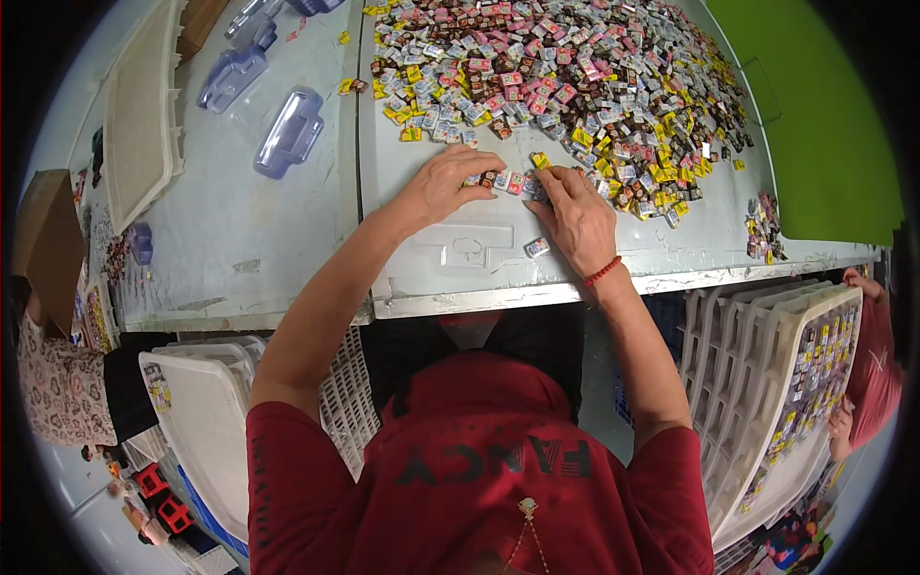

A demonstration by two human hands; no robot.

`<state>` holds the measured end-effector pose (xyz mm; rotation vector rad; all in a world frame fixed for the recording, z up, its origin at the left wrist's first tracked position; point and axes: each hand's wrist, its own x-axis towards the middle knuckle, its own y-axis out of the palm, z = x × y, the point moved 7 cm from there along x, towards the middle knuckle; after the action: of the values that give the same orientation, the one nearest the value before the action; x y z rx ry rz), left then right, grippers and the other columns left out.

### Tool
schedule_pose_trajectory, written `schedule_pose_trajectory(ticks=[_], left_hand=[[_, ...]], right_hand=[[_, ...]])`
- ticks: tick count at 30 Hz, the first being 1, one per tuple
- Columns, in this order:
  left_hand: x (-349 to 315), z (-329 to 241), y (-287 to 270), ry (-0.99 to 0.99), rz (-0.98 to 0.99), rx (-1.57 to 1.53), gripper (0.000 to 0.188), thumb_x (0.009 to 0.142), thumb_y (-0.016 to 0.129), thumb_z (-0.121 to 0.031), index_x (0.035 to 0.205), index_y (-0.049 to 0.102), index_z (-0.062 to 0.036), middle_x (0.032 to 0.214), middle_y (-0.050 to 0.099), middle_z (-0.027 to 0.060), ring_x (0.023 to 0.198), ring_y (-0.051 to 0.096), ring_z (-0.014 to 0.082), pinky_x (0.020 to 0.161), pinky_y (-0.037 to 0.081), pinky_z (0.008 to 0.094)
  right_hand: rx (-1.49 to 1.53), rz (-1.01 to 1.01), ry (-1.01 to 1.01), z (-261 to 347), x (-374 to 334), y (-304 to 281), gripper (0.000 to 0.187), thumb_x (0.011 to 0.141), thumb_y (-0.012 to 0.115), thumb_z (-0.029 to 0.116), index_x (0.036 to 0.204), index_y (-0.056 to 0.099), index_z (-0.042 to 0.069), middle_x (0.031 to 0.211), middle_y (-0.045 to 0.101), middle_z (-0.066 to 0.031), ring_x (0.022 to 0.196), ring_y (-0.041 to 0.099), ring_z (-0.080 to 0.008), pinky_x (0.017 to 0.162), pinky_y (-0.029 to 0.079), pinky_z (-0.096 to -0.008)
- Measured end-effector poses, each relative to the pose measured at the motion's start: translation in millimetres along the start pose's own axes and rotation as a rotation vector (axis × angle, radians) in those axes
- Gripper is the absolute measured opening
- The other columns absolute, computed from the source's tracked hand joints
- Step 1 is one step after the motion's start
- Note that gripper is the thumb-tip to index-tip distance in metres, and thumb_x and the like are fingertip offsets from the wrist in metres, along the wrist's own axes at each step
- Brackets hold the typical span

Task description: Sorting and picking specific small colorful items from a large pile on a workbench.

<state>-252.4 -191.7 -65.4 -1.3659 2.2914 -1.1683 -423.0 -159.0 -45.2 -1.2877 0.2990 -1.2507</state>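
Observation:
A short row of small printed blocks (516, 182), like tiny wrapped packets in pink, brown and white, lies on the white table before me. My left hand (446, 187) is closed round the row's left end between thumb and fingers. At the other end, my right hand (580, 216) is closed too, its bent fingers gripping the blocks there and partly hiding them. Just nearer to me sits a clear plastic tray (431, 247) with a moulded shape in it. One loose white block (538, 247) lies beside that tray, under my right palm's inner side.
Beyond my hands spreads a big heap of mixed blocks (556, 67). Purplish clear trays (289, 132) lie on the left table, near a white crate (144, 115). Stacked white racks (767, 383) stand at right, more racks (196, 412) at left. A person's hand (841, 422) touches the right racks.

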Motion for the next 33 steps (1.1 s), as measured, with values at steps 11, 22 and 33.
schedule_pose_trajectory(ticks=[11, 22, 33], left_hand=[[-5, 0, -6, -0.032, 0.042, -0.011, 0.045, 0.078, 0.071, -0.018, 0.120, 0.058, -0.0059, 0.118, 0.063, 0.0096, 0.110, 0.054, 0.0291, 0.097, 0.043, 0.0399], [-3, 4, 7, -0.004, 0.001, 0.013, 0.036, 0.078, 0.071, -0.016, 0.112, 0.065, -0.0081, 0.110, 0.066, 0.0061, 0.099, 0.056, 0.0269, 0.090, 0.047, 0.0371], [-20, -26, -34, 0.071, -0.124, 0.061, 0.029, 0.079, 0.071, -0.018, 0.107, 0.068, -0.0105, 0.094, 0.066, 0.0075, 0.094, 0.059, 0.0237, 0.080, 0.050, 0.0352]], right_hand=[[0.050, 0.107, 0.035, -2, 3, 2, 0.034, 0.080, 0.071, 0.020, 0.112, 0.064, 0.009, 0.103, 0.062, -0.0077, 0.089, 0.063, -0.0252, 0.070, 0.052, -0.0338], [0.016, 0.104, 0.040, 2, 5, 10, 0.032, 0.081, 0.070, 0.021, 0.110, 0.065, 0.009, 0.101, 0.063, -0.0082, 0.086, 0.063, -0.0258, 0.067, 0.052, -0.0346], [0.007, 0.101, 0.028, 30, 13, -8, 0.028, 0.080, 0.071, 0.017, 0.107, 0.065, 0.012, 0.095, 0.063, -0.0058, 0.084, 0.063, -0.0250, 0.067, 0.051, -0.0343]])
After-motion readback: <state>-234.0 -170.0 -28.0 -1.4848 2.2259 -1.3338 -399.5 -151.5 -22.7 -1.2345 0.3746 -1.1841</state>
